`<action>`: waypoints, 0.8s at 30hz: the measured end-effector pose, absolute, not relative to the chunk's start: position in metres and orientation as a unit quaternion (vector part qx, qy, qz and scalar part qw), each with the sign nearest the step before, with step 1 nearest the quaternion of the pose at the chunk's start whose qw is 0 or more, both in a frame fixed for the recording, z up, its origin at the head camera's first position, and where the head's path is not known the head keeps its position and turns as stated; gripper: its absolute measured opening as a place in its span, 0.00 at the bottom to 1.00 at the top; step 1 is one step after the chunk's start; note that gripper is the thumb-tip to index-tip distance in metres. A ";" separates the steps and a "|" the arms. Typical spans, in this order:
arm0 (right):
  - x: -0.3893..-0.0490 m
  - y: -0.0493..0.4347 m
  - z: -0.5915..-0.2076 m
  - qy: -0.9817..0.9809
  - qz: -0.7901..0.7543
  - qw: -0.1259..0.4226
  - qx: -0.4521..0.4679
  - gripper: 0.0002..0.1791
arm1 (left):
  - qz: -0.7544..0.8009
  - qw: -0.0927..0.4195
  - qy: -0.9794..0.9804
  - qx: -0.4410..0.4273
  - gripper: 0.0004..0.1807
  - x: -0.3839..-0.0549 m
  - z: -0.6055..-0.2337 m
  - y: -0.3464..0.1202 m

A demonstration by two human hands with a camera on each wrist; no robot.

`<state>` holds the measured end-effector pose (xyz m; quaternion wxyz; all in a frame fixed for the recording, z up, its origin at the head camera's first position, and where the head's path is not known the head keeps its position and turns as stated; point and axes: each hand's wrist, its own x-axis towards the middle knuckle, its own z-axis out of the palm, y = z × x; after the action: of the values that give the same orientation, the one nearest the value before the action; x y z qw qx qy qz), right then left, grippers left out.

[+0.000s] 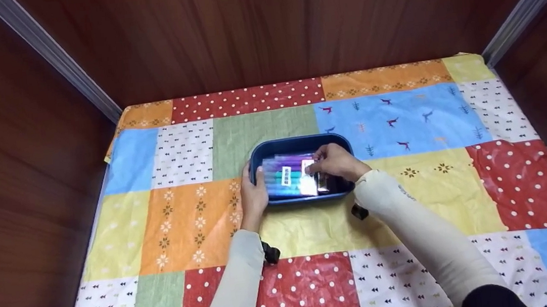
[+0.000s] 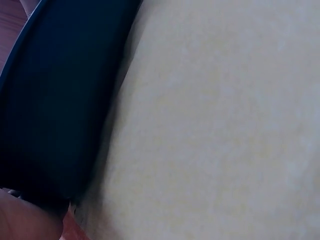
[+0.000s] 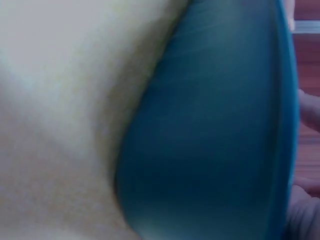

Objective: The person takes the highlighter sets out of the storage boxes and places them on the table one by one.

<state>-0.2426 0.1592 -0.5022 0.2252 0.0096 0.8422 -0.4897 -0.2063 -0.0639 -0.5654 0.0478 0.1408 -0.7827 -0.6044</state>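
A dark blue plastic bin (image 1: 297,141) sits on the patterned cloth. Inside it lies a clear pack of coloured pens (image 1: 276,179), purple to teal and blue, with white labels. My left hand (image 1: 253,196) grips the bin's left end, thumb over the rim and fingers along the outside. Reaching over the right side, my right hand (image 1: 338,162) pinches the pack's right end by a white label. A dark item (image 1: 324,182) shows below the right fingers, partly hidden. Both wrist views show mostly the bin's outer wall (image 3: 200,140).
A patchwork-print cloth (image 1: 189,223) covers the table around the bin. Wood-grain panels (image 1: 260,27) stand at the back and both sides, with metal strips (image 1: 60,59) at the corners. Black wrist devices (image 1: 270,253) show at both cuffs.
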 end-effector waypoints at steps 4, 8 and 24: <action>-0.247 0.160 -0.502 0.827 -0.508 0.239 0.024 0.17 | -0.598 0.041 -0.787 0.147 0.27 -0.205 -0.564 -0.064; -0.251 0.162 -0.500 0.814 -0.524 0.249 0.027 0.17 | -0.594 0.043 -0.789 0.150 0.26 -0.205 -0.563 -0.064; -0.253 0.158 -0.498 0.783 -0.560 0.268 0.033 0.16 | -0.589 0.045 -0.791 0.161 0.29 -0.206 -0.564 -0.063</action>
<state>-0.2530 0.1579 -0.4979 0.2684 0.0335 0.7832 -0.5599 -0.2061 -0.0632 -0.5636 0.0451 0.1607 -0.7908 -0.5889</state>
